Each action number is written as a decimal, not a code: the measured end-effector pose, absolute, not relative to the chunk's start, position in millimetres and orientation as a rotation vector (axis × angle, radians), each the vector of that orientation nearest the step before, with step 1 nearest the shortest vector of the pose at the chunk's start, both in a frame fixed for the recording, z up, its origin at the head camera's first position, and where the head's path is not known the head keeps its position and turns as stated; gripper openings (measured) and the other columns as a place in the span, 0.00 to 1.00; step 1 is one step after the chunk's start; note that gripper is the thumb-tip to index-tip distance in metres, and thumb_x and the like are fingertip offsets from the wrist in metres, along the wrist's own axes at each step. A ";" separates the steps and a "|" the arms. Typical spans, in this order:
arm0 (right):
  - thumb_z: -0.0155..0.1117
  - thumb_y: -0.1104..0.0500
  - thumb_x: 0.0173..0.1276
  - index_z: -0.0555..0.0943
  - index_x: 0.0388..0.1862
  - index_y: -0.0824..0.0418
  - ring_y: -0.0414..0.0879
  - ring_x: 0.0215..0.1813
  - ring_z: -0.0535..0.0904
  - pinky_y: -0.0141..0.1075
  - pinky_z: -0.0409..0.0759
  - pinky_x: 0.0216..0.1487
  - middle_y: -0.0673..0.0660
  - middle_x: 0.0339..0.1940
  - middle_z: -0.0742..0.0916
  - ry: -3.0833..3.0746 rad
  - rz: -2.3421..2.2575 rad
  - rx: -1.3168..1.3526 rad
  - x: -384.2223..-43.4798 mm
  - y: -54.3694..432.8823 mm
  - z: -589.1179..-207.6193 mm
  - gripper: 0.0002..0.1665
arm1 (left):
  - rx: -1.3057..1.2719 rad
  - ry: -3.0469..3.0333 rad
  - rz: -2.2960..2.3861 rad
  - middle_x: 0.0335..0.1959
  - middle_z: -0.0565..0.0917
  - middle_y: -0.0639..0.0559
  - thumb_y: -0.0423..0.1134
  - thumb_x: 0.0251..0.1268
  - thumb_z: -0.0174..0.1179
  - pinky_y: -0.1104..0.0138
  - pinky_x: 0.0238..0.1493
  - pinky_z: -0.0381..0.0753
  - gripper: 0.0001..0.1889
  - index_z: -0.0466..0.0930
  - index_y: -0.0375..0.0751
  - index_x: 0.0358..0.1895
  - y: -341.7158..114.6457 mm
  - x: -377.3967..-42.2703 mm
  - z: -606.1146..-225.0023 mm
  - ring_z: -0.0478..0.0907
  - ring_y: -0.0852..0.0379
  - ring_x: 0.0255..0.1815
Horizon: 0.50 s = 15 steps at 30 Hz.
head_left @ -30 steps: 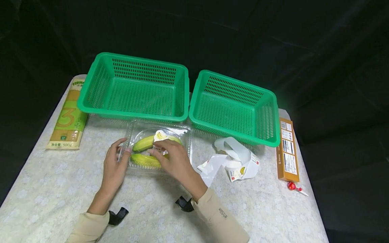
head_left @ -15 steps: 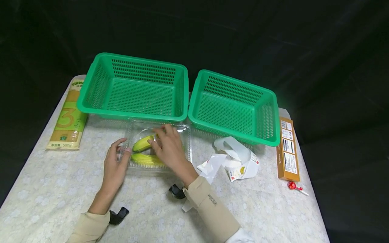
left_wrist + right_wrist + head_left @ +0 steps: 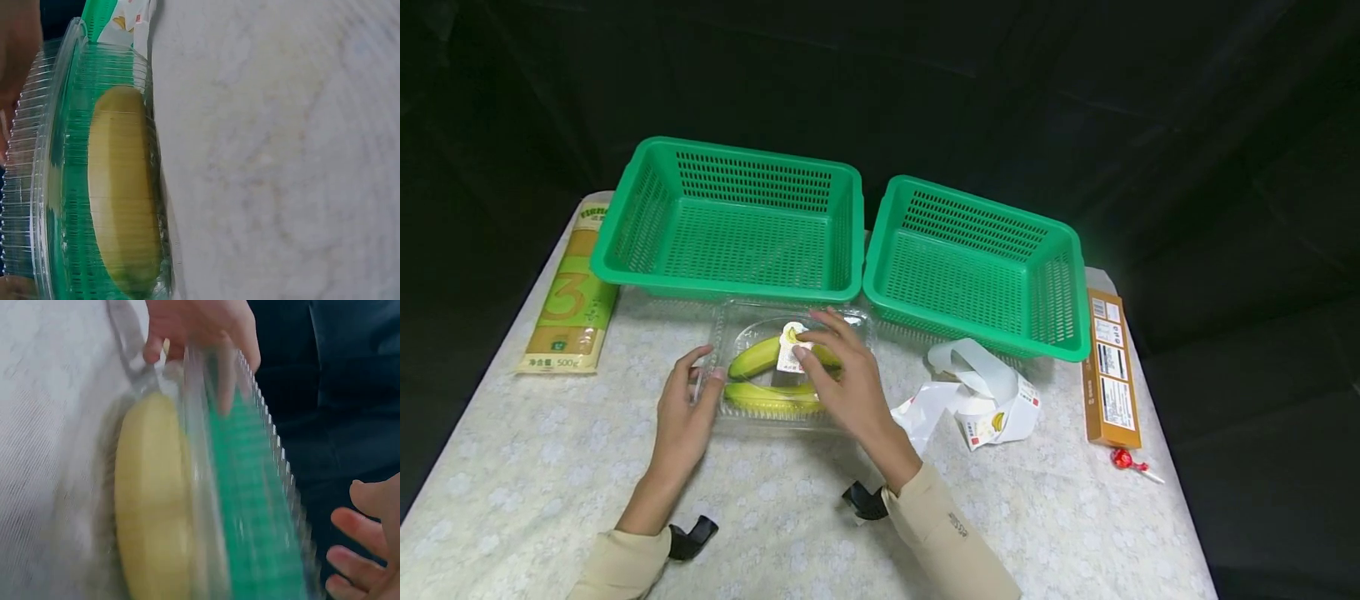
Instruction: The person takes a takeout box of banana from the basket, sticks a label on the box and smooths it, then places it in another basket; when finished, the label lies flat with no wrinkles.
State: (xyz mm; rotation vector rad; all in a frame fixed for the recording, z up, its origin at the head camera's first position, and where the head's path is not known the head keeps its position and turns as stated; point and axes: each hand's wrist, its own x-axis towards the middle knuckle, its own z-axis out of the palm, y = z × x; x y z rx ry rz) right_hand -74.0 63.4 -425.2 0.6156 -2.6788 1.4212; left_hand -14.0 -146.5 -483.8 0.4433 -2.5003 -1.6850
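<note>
A clear plastic clamshell box (image 3: 781,313) with two bananas inside lies before the left basket in the head view. One banana (image 3: 122,194) shows through its side in the left wrist view. A white sticker (image 3: 792,354) with a banana picture sits on the lid. My left hand (image 3: 687,412) holds the box's left edge, thumb at the rim and fingers along the side. My right hand (image 3: 853,383) hovers over the box's right half, fingers loosely spread and nothing between them. Its fingertips overlap the sticker's right edge in the head view; the right wrist view shows its fingers (image 3: 359,565) above the lid.
Two green baskets (image 3: 730,295) stand side by side at the back. A strip of banana stickers (image 3: 1000,400) lies curled right of the box. A pasta packet (image 3: 568,304) is at the left; an orange-brown carton (image 3: 1111,371) and a red lollipop (image 3: 1123,458) are at the right.
My right hand first worked at the sticker, then covered it on the lid. It has now drawn back a little to the right, uncovering the sticker. My left hand has stayed in place.
</note>
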 end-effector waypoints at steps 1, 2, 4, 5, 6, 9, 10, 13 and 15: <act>0.62 0.50 0.75 0.85 0.55 0.57 0.52 0.82 0.61 0.57 0.61 0.78 0.55 0.74 0.76 -2.662 1.418 0.579 -74.0 67.3 -425.8 0.17 | 0.439 -2.500 -1.686 0.53 0.74 0.40 0.48 0.79 0.48 0.62 0.40 0.67 0.25 0.65 0.48 0.74 -146.5 -14.4 -483.1 0.66 0.54 0.43; 0.62 0.50 0.75 0.84 0.55 0.57 0.52 0.82 0.60 0.58 0.60 0.78 0.55 0.74 0.75 -2.657 1.412 0.537 -73.9 71.1 -426.8 0.17 | 0.437 -2.500 -1.685 0.53 0.73 0.39 0.48 0.79 0.48 0.62 0.40 0.66 0.25 0.65 0.48 0.74 -146.5 -14.5 -482.5 0.66 0.54 0.43; 0.64 0.49 0.74 0.83 0.58 0.57 0.54 0.82 0.59 0.60 0.60 0.77 0.56 0.76 0.73 -2.667 1.397 0.441 -73.6 78.2 -429.4 0.20 | 0.436 -2.499 -1.686 0.55 0.73 0.39 0.48 0.79 0.48 0.62 0.41 0.66 0.25 0.65 0.47 0.74 -146.3 -14.0 -481.7 0.67 0.53 0.45; 0.65 0.48 0.73 0.81 0.60 0.57 0.55 0.82 0.59 0.61 0.61 0.76 0.56 0.77 0.71 -2.682 1.387 0.395 -73.1 81.4 -431.2 0.22 | 0.438 -2.500 -1.687 0.56 0.73 0.38 0.48 0.79 0.48 0.61 0.41 0.66 0.25 0.64 0.47 0.74 -146.2 -13.3 -481.4 0.67 0.53 0.46; 0.66 0.47 0.72 0.79 0.64 0.57 0.57 0.82 0.59 0.63 0.61 0.75 0.57 0.79 0.69 -2.704 1.378 0.354 -72.4 84.6 -433.0 0.26 | 0.445 -2.497 -1.692 0.57 0.73 0.38 0.48 0.79 0.48 0.61 0.42 0.66 0.25 0.64 0.47 0.74 -146.1 -12.5 -481.3 0.68 0.52 0.47; 0.69 0.45 0.68 0.70 0.74 0.55 0.60 0.82 0.57 0.65 0.61 0.74 0.58 0.82 0.62 -2.778 1.378 0.259 -69.2 92.3 -438.3 0.39 | 0.460 -2.498 -1.704 0.62 0.72 0.37 0.48 0.79 0.49 0.59 0.45 0.67 0.26 0.64 0.46 0.74 -146.2 -10.8 -481.3 0.70 0.48 0.51; 0.70 0.44 0.67 0.66 0.76 0.55 0.61 0.82 0.55 0.66 0.60 0.74 0.58 0.83 0.60 -2.803 1.383 0.242 -68.4 94.4 -440.0 0.43 | 0.459 -2.499 -1.712 0.63 0.71 0.36 0.48 0.79 0.49 0.56 0.47 0.68 0.26 0.64 0.46 0.75 -146.4 -10.8 -481.2 0.70 0.46 0.53; 0.70 0.41 0.65 0.57 0.81 0.52 0.61 0.83 0.52 0.68 0.58 0.74 0.58 0.84 0.56 -2.858 1.404 0.200 -67.5 99.2 -443.9 0.52 | 0.439 -2.504 -1.750 0.68 0.68 0.34 0.49 0.79 0.48 0.46 0.57 0.70 0.28 0.61 0.47 0.76 -147.4 -12.5 -480.0 0.68 0.38 0.64; 0.70 0.40 0.65 0.54 0.83 0.50 0.61 0.84 0.50 0.68 0.56 0.75 0.59 0.85 0.54 -2.873 1.419 0.171 -67.9 101.3 -445.9 0.54 | 0.419 -2.514 -1.779 0.72 0.64 0.33 0.50 0.79 0.47 0.38 0.65 0.66 0.29 0.58 0.48 0.78 -148.4 -14.1 -478.8 0.64 0.34 0.71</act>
